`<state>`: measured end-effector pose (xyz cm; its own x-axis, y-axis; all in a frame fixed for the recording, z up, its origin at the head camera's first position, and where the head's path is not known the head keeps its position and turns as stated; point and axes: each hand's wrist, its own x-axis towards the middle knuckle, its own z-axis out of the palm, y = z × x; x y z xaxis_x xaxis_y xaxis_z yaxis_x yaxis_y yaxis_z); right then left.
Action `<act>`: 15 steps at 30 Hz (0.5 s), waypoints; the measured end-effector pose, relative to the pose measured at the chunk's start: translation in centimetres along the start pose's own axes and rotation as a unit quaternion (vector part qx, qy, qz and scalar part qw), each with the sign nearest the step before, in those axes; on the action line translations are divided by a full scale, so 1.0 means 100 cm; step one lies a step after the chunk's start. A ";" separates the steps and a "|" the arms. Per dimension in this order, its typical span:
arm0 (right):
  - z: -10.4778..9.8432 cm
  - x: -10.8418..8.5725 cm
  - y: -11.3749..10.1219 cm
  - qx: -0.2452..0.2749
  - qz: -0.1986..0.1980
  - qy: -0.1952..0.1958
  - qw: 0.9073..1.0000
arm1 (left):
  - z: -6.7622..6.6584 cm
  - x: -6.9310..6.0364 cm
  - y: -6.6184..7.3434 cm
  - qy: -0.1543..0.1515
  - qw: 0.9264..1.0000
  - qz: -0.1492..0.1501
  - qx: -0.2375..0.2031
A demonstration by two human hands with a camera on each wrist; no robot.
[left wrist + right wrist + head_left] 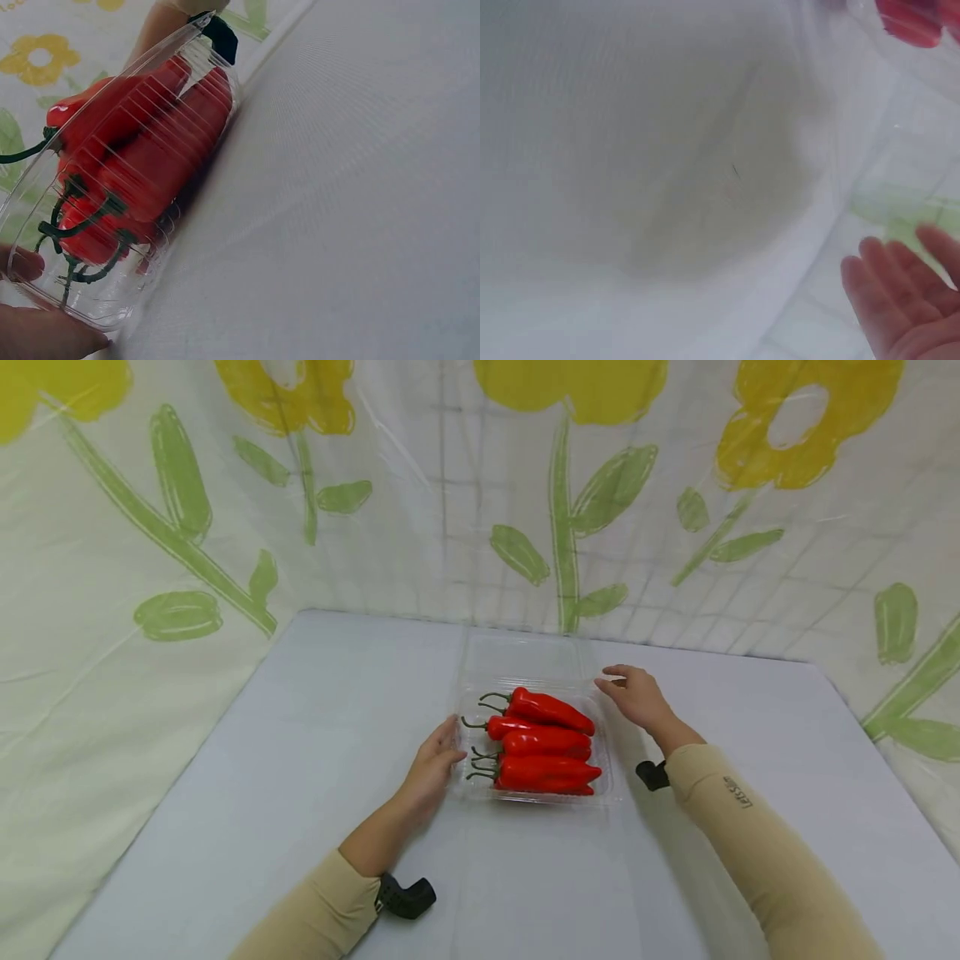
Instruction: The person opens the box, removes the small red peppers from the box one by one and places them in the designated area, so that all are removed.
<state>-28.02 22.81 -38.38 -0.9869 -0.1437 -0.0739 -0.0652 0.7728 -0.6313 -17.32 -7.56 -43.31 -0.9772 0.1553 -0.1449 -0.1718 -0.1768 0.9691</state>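
Observation:
Several red peppers (543, 743) with curved green stems lie in a clear plastic clamshell box (611, 789), their stems toward the left. The box's lid (517, 653) is folded back behind it, flat and hard to make out. My left hand (429, 768) rests against the box's left side, fingers fairly straight; in the left wrist view the thumb (52, 334) touches its end wall. Over by the right back corner, my right hand (633, 693) hovers with nothing in it. Its fingers look extended in the right wrist view, apart from the box.
The box stands on a table with a white cover (337, 710). Behind the table and along its sides hangs a pale sheet (405, 527) printed with yellow flowers and green leaves. Both wrists wear a black camera mount (405, 896) over beige sleeves.

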 end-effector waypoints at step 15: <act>0.003 -0.019 -0.039 -0.032 -0.083 -0.086 0.992 | 0.002 0.000 0.000 0.008 1.000 -0.015 -0.003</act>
<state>-25.90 19.90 -35.97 -0.9220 -0.3720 -0.1073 -0.2401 0.7667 -0.5955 -17.33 -7.40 -43.24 -0.9733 0.1449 -0.1780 -0.2027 -0.1785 0.9628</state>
